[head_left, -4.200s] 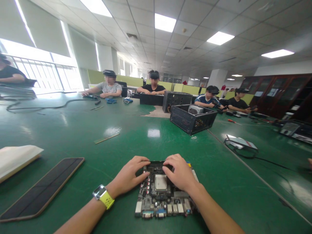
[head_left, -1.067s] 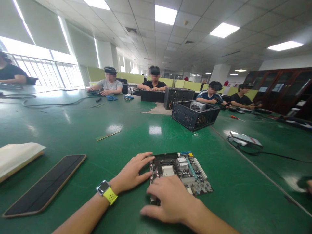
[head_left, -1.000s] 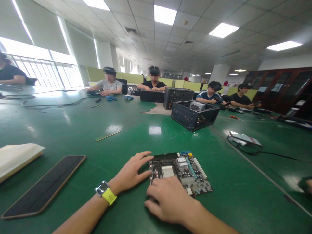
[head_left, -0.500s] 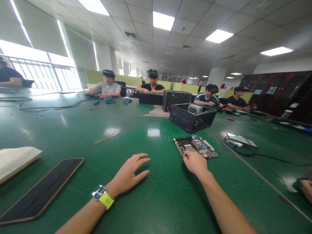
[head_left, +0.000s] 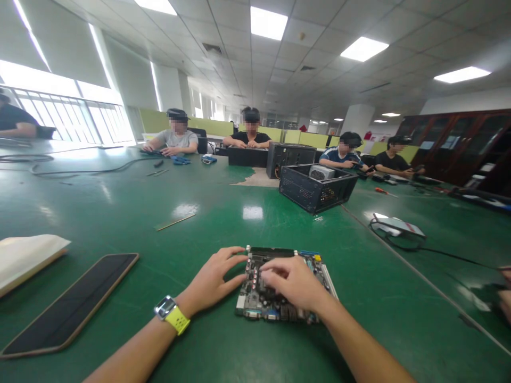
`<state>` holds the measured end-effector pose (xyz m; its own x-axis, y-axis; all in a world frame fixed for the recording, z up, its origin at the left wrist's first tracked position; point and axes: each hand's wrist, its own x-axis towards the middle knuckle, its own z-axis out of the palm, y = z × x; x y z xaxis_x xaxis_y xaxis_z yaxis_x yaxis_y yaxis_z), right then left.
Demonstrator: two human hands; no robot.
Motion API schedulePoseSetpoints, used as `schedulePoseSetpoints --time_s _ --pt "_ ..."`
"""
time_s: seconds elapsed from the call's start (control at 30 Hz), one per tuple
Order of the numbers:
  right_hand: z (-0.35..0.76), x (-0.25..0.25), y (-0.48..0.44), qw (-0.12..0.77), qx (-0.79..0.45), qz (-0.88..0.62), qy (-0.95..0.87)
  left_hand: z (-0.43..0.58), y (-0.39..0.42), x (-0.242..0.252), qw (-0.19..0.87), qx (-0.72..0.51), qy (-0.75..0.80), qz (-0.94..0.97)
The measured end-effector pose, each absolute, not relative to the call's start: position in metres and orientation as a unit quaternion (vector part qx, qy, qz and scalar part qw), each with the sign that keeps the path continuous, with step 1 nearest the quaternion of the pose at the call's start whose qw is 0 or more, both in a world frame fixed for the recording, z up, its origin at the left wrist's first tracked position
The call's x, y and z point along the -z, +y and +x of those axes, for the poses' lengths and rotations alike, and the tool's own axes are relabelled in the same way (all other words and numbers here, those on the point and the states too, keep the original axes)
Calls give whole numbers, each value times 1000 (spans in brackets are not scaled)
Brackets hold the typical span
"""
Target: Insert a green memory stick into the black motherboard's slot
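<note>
A green motherboard point(head_left: 313, 261) lies flat on the green table point(head_left: 131, 213) right in front of me, its row of ports turned toward me. My left hand point(head_left: 211, 279) rests on the table with spread fingers, the fingertips touching the board's left edge. It wears a watch with a yellow strap point(head_left: 171, 315). My right hand point(head_left: 293, 282) lies on top of the board's middle, fingers stretched to the left across the chips. It covers the socket area. Nothing shows in either hand.
A dark phone point(head_left: 72, 303) and a pale book point(head_left: 27, 254) lie at the left. A thin strip point(head_left: 175, 222) lies further out. An open black computer case point(head_left: 315, 189) stands beyond the board. A flat device with a cable point(head_left: 395, 226) is at the right. Several people sit across the table.
Half a second ago the board lay far out to the right under my outstretched right hand. It is now back in front of me, ports facing me. My left hand has stayed.
</note>
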<state>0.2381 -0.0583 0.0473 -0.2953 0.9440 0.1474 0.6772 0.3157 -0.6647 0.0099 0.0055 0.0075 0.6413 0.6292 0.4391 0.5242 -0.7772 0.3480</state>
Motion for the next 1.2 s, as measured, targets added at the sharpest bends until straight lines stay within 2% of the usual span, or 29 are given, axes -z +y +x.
schedulePoseSetpoints --time_s 0.1,0.17,0.3,0.4,0.63,1.2 --pt "260 -37 -37 298 -83 -634 -709 11 4 -9 101 -260 312 908" --pt "275 -26 -24 275 -47 -660 -698 11 3 -10 106 -244 308 913" --pt "284 -8 -12 213 -70 -684 -694 11 3 -11 114 -239 300 917" --pt "280 -4 -12 203 -68 -698 -683 10 3 -11 114 -249 298 914" --pt "254 -7 -24 248 -135 -638 -716 11 2 -14 103 -253 297 915" --pt "247 -3 -27 285 -151 -634 -703 11 4 -15 86 -285 273 915"
